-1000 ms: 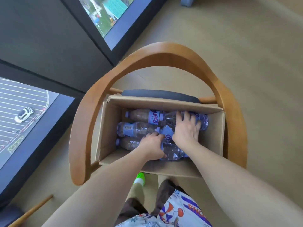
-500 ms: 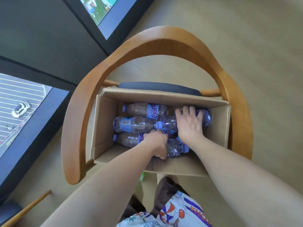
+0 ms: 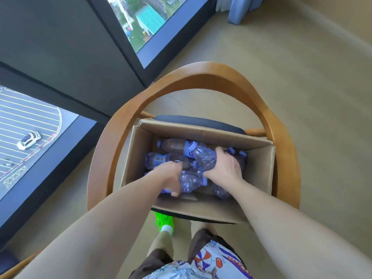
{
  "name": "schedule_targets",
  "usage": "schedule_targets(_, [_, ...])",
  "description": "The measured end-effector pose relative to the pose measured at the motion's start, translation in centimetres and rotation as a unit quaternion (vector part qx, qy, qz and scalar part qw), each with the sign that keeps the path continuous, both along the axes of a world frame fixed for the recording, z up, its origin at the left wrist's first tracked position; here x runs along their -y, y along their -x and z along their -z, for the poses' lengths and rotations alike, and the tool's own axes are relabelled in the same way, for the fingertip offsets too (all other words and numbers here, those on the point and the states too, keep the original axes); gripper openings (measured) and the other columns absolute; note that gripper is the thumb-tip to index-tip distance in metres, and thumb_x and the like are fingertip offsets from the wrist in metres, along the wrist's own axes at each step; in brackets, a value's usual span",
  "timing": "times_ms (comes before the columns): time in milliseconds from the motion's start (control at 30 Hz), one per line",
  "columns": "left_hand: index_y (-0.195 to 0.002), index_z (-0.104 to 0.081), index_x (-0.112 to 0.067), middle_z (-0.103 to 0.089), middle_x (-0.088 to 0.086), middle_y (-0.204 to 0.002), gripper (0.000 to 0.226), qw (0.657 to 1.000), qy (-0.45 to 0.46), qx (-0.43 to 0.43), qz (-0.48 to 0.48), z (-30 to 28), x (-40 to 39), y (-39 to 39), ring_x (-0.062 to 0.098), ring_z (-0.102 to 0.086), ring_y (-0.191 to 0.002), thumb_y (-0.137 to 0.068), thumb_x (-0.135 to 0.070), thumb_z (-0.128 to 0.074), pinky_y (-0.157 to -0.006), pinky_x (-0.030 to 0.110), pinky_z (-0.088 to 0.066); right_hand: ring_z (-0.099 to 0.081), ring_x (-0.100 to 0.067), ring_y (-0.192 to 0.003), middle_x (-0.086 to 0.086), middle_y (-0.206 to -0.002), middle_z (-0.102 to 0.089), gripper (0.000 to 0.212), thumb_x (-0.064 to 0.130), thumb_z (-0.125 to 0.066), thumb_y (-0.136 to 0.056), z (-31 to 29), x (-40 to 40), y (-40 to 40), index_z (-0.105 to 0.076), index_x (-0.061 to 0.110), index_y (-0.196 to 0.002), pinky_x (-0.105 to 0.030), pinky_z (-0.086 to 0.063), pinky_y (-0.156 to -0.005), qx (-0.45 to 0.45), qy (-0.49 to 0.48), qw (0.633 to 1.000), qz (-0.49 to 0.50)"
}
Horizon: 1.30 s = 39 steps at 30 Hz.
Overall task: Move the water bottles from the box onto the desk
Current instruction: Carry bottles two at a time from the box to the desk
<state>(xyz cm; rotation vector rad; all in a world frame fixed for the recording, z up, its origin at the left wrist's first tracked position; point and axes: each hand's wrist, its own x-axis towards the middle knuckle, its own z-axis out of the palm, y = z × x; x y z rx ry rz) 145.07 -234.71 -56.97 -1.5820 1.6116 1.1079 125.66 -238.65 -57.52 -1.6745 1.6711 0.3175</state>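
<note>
Around the box: overhead, a curved wooden chair (image 3: 201, 75) rings the cardboard box (image 3: 267, 174), which sits on its dark seat cushion (image 3: 201, 122).
Bottles: water bottles (image 3: 173, 146) lie on their sides inside the box, purple-labelled and jumbled together.
Left hand: the left hand (image 3: 171, 178) is curled around a bottle near the front wall, fingers wrapped under it.
Right hand: the right hand (image 3: 225, 168) is closed over another bottle (image 3: 205, 158), raised at a tilt above the rest.
In the way: the box walls and both forearms hide part of the pile.
Floor: beige floor (image 3: 302, 67); a green shoe (image 3: 164, 221) shows below the box.
Room: dark-framed windows (image 3: 141, 23) at left, a blue curtain (image 3: 239, 9) at top.
</note>
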Motion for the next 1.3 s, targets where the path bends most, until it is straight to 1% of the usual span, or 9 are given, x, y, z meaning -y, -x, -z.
schedule_targets(167, [-0.104, -0.050, -0.018, -0.058, -0.001, -0.097, 0.069, 0.991, -0.008, 0.001, -0.136, -3.4, 0.9, -3.7, 0.023, -0.059, -0.086, -0.047, -0.037, -0.086, -0.067, 0.031, -0.053, -0.061, -0.026, -0.089, 0.005, -0.091, -0.064, 0.055, 0.048, -0.076, -0.047, -3.4, 1.6, -1.8, -0.046, 0.028, -0.089, -0.036, -0.044, -0.070, 0.077, -0.054, 0.993, 0.072])
schedule_targets(267, [-0.104, -0.054, -0.022, -0.060, -0.003, -0.102, 0.071, 0.959, -0.012, -0.042, -0.280, -5.6, 0.8, -5.6, 0.015, -0.062, -0.088, -0.042, -0.044, -0.082, -0.073, 0.034, -0.059, -0.062, -0.017, -0.083, 0.009, -0.087, -0.067, 0.056, 0.048, -0.077, -0.040, -5.8, 2.8, -2.6, -0.053, 0.027, -0.086, -0.033, -0.043, -0.063, 0.135, -0.066, 0.983, 0.110])
schedule_targets(467, [-0.113, -0.060, -0.019, -0.071, 0.008, -0.109, 0.070, 0.784, 0.013, -0.223, -0.579, -10.8, 0.6, -6.3, 0.025, -0.071, -0.097, -0.047, -0.035, -0.077, -0.078, 0.041, -0.058, -0.072, -0.026, -0.091, -0.003, -0.092, -0.077, 0.050, 0.028, -0.086, -0.048, -10.1, 3.9, -6.2, -0.069, 0.016, -0.094, -0.041, -0.056, -0.080, 0.319, -0.114, 0.916, 0.216])
schedule_targets(600, [-0.103, -0.068, -0.011, -0.077, 0.012, -0.097, 0.061, 0.674, 0.050, -0.303, -0.672, -15.2, 0.0, -7.2, 0.030, -0.073, -0.083, -0.044, -0.025, -0.072, -0.081, 0.042, -0.058, -0.075, -0.038, -0.095, -0.016, -0.099, -0.079, 0.046, 0.024, -0.088, -0.069, -13.5, 3.5, -9.6, -0.073, 0.007, -0.109, -0.049, -0.060, -0.088, 0.421, -0.166, 0.868, 0.203])
schedule_targets(700, [-0.098, -0.067, -0.010, -0.076, 0.015, -0.090, 0.030, 0.599, 0.083, -0.348, -0.717, -18.6, -1.7, -8.6, 0.028, -0.072, -0.071, -0.069, -0.017, -0.068, -0.069, 0.034, -0.060, -0.075, -0.038, -0.094, -0.020, -0.103, -0.077, 0.035, 0.025, -0.083, -0.084, -15.9, 2.5, -12.2, -0.073, 0.007, -0.113, -0.050, -0.059, -0.087, 0.469, -0.196, 0.838, 0.199])
schedule_targets(833, [-0.114, -0.069, -0.006, -0.076, 0.020, -0.100, 0.038, 0.528, 0.135, -0.395, -0.739, -22.9, -6.5, -10.5, 0.031, -0.074, -0.074, -0.083, -0.026, -0.080, -0.062, 0.035, -0.061, -0.074, -0.041, -0.099, -0.022, -0.108, -0.076, 0.056, 0.038, -0.090, -0.075, -19.7, -0.5, -15.7, -0.071, 0.006, -0.117, -0.056, -0.058, -0.093, 0.492, -0.219, 0.831, 0.139])
schedule_targets(933, [-0.119, -0.069, -0.004, -0.075, 0.024, -0.109, 0.059, 0.500, 0.199, -0.397, -0.744, -25.8, -11.7, -11.7, 0.037, -0.075, -0.089, -0.073, -0.033, -0.091, -0.074, 0.041, -0.061, -0.074, -0.040, -0.101, -0.021, -0.110, -0.076, 0.068, 0.045, -0.093, -0.069, -22.8, -4.2, -18.2, -0.070, 0.007, -0.120, -0.057, -0.057, -0.096, 0.496, -0.249, 0.829, 0.066])
schedule_targets(1067, [-0.118, -0.068, -0.003, -0.076, 0.023, -0.107, 0.062, 0.437, 0.290, -0.386, -0.759, -29.4, -20.7, -12.5, 0.036, -0.077, -0.090, -0.070, -0.032, -0.095, -0.074, 0.040, -0.062, -0.071, -0.045, -0.107, -0.026, -0.115, -0.073, 0.064, 0.032, -0.094, -0.071, -26.9, -11.0, -20.9, -0.070, 0.002, -0.122, -0.060, -0.053, -0.101, 0.505, -0.293, 0.811, -0.017])
schedule_targets(1300, [-0.096, -0.073, -0.001, -0.075, 0.021, -0.081, 0.036, 0.276, 0.441, -0.288, -0.804, -35.1, -39.5, -11.1, 0.032, -0.073, -0.063, -0.070, -0.020, -0.090, -0.061, 0.040, -0.061, -0.071, -0.050, -0.096, -0.034, -0.109, -0.071, 0.047, 0.019, -0.083, -0.081, -33.2, -27.3, -23.8, -0.069, -0.004, -0.119, -0.063, -0.056, -0.092, 0.495, -0.295, 0.797, -0.183])
